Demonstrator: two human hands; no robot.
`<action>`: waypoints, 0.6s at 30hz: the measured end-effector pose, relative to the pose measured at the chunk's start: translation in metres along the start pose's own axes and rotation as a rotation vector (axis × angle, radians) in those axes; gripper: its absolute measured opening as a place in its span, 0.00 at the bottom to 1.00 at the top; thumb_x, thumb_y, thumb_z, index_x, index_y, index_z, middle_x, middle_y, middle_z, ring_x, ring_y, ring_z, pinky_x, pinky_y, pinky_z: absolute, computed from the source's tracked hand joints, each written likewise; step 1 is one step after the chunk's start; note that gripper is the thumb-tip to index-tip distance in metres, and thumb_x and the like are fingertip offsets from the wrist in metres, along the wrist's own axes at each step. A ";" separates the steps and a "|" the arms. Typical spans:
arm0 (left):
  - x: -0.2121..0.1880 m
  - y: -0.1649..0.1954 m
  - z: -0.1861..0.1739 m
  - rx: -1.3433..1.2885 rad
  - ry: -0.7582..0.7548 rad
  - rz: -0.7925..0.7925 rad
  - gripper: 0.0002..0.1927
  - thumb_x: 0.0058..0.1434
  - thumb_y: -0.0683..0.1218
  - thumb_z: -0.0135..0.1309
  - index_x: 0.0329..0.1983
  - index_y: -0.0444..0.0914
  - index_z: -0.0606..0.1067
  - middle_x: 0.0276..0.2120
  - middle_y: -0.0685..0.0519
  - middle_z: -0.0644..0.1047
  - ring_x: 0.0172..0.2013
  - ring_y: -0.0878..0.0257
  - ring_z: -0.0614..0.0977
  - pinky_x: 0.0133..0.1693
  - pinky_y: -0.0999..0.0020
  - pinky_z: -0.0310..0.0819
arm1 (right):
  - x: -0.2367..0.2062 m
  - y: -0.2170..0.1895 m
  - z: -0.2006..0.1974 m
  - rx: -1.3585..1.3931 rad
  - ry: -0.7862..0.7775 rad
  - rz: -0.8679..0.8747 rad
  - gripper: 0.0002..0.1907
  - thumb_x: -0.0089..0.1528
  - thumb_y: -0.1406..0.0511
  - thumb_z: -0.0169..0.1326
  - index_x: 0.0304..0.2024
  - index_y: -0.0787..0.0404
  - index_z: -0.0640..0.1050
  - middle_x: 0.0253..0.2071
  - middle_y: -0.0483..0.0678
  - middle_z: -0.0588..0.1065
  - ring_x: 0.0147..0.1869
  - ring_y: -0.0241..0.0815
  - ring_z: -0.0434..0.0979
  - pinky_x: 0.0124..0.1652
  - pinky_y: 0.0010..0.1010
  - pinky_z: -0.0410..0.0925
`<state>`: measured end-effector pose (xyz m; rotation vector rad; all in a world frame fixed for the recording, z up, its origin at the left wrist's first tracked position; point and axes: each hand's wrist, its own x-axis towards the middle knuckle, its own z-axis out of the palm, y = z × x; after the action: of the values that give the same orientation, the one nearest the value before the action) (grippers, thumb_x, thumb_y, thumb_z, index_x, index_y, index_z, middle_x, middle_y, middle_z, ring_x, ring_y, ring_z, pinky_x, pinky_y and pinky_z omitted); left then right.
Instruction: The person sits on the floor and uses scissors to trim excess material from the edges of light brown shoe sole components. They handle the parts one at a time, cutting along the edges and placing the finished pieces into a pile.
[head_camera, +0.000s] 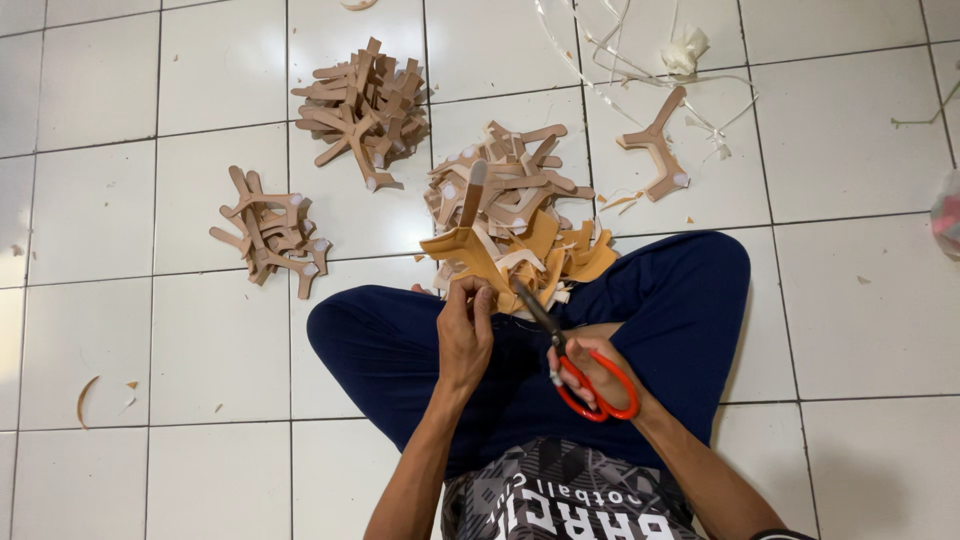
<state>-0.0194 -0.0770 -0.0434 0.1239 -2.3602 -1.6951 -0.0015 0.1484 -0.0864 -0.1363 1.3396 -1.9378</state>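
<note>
The left hand (465, 335) holds a tan Y-shaped piece (468, 240) up, just left of the red scissors (580, 365) gripped in the right hand (590, 370) (blades at its edge), so cutting seems underway and needs steady aim.

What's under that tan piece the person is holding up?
Below the tan piece in the left hand lies a pile of yellow-tan offcuts resting against the crossed legs. Whatever lies beneath the pile is covered.

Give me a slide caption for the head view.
Left hand holds a tan piece; right hand works scissors.
</note>
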 end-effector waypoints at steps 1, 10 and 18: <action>-0.001 0.000 0.000 -0.030 -0.029 -0.023 0.07 0.73 0.42 0.48 0.43 0.32 0.72 0.31 0.50 0.79 0.31 0.65 0.81 0.37 0.72 0.78 | 0.001 -0.004 0.000 -0.073 0.074 -0.092 0.26 0.66 0.47 0.47 0.37 0.65 0.75 0.20 0.42 0.69 0.16 0.27 0.64 0.19 0.19 0.62; -0.035 0.025 0.029 -0.277 -0.288 -0.139 0.06 0.71 0.41 0.51 0.43 0.32 0.72 0.36 0.50 0.78 0.37 0.65 0.80 0.41 0.72 0.77 | 0.050 -0.044 0.007 -0.305 0.559 -0.506 0.15 0.60 0.72 0.62 0.49 0.64 0.74 0.43 0.47 0.79 0.45 0.33 0.78 0.48 0.25 0.73; -0.004 0.054 0.033 0.147 0.028 0.232 0.17 0.62 0.41 0.61 0.52 0.28 0.75 0.45 0.41 0.80 0.46 0.51 0.84 0.47 0.62 0.79 | 0.045 -0.041 0.026 -0.429 0.681 -0.583 0.15 0.61 0.72 0.62 0.49 0.65 0.75 0.43 0.45 0.81 0.40 0.26 0.78 0.41 0.19 0.73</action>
<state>-0.0202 -0.0283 -0.0033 -0.0978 -2.3710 -1.4061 -0.0422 0.1061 -0.0547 -0.0783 2.3758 -2.2334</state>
